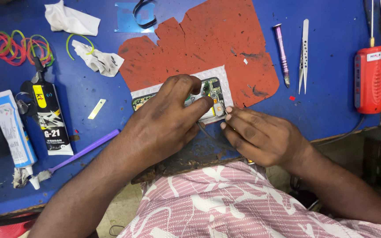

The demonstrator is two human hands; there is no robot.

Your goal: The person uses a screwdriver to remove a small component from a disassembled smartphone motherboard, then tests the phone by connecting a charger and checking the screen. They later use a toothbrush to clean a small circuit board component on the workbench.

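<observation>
Both hands are down on the opened phone with its green circuit board showing [212,90], which lies just below the centre of the blue counter [327,88], its upper edge resting on the torn rust-red mat [199,48].

The left hand [166,117] arches over the phone's middle, fingers curled and pressed onto it, covering most of the body; only the left end and the right end peek out. The right hand [261,136] sits at four o'clock from the phone, fingertips drawn together at the phone's right edge, pinching a thin dark wire [208,135] that curves away under the left hand.

The counter's worn front edge runs right under the wrists, so there is little room toward six o'clock.

At two o'clock lie a slim purple metal screwdriver [282,53] and silver tweezers [304,55], well apart from the hands, with open blue surface between. A red handheld tool [369,79] sits at three o'clock near the right edge. At nine o'clock a black glue tube [49,117], a white tube [12,130] and a purple plastic-handled brush [84,150] crowd the left side. Coloured rubber bands [16,46] and crumpled white tissues [84,37] fill ten and eleven o'clock.
</observation>
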